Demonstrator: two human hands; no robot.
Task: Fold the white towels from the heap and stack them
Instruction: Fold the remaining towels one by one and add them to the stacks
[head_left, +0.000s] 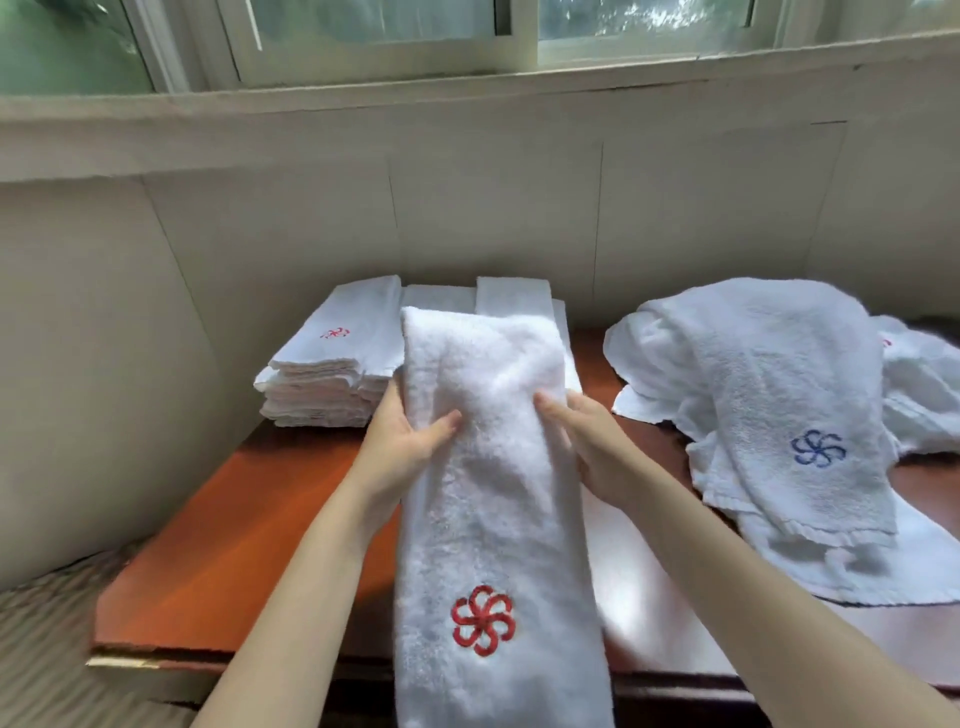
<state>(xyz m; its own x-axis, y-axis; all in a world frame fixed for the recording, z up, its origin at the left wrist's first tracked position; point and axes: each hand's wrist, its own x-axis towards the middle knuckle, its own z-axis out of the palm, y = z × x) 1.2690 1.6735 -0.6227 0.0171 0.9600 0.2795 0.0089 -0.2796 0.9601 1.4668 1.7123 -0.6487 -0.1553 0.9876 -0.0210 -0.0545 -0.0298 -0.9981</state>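
Note:
A long white towel (488, 457) with a red flower emblem lies folded into a narrow strip down the middle of the table, its near end hanging over the front edge. My left hand (402, 441) grips its left edge, thumb on top. My right hand (582, 436) grips its right edge, thumb on top. A stack of folded white towels (327, 374) sits at the back left. The heap of unfolded white towels (779, 405), one with a blue flower emblem, lies to the right.
The reddish-brown table (234, 545) stands against a pale wall under a window. More flat folded white towels (509, 293) lie behind the strip. The table's front edge runs near the bottom of the view, with floor at the left.

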